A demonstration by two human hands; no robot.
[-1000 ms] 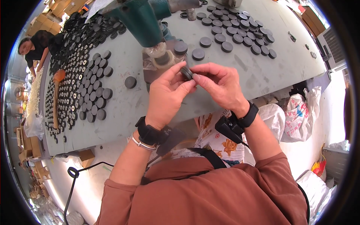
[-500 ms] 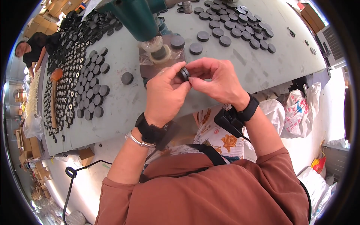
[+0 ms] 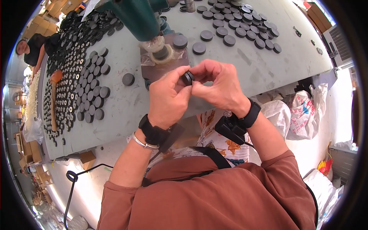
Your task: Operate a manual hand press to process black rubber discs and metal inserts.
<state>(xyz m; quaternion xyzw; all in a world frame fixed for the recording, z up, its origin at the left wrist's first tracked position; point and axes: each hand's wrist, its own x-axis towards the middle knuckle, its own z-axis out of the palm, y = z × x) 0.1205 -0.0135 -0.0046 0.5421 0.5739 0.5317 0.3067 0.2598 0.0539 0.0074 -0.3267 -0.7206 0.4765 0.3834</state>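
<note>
Head view: two hands pinch one small black disc

Head camera looks down on a grey table (image 3: pixel 249 73). Near the picture's centre, the left hand (image 3: pixel 168 100) and the right hand (image 3: pixel 218 86) meet over the table's near edge. Both are closed on one small black disc (image 3: pixel 187 78), held between thumbs and fingertips, on its edge and lifted off the table.

At 12 o'clock from the disc stands a green machine (image 3: pixel 136 17) with a dark base plate (image 3: pixel 165 63) under it. At 2 o'clock, many black discs (image 3: pixel 237 27) lie in a group. At 9 o'clock, one single disc (image 3: pixel 128 79) lies alone, and further at 9 o'clock there are rows of discs (image 3: pixel 90 88) and a wooden mallet (image 3: pixel 54 96). At 10 o'clock, at the far end of the table, another person (image 3: pixel 32 48) is visible.
</note>
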